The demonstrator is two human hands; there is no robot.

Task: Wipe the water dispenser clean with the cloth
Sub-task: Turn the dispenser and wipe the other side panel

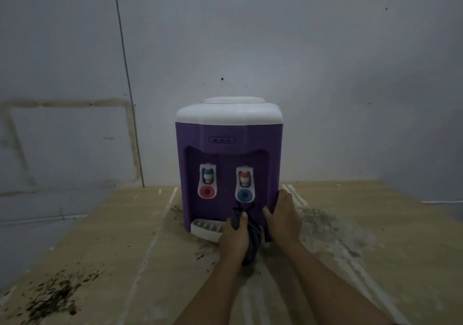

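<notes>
Pale, scuffed wall (275, 36) stands close behind a tan table (125, 249), and the water dispenser (229, 154) sits toward the far edge of that surface, roughly centred, with bare tabletop open on its left, right and near sides. It is a purple box with a white top and lid, three small indicator dots on the front, and two white taps set in a recess (one on the left with a red ring, one on the right with a blue ring). A white drip tray (206, 227) juts from its base toward the near side. The dark cloth (251, 234) is bunched at the base of the recess, just right of the tray, with the left hand (235, 237) curled round it, thumb pressed on the top. The right hand (281, 217) lies against the dispenser's lower right corner, fingers straight and close together, thumb spread toward the cloth. Dark crumbs (55, 297) speckle the table at near left and beside the dispenser.
</notes>
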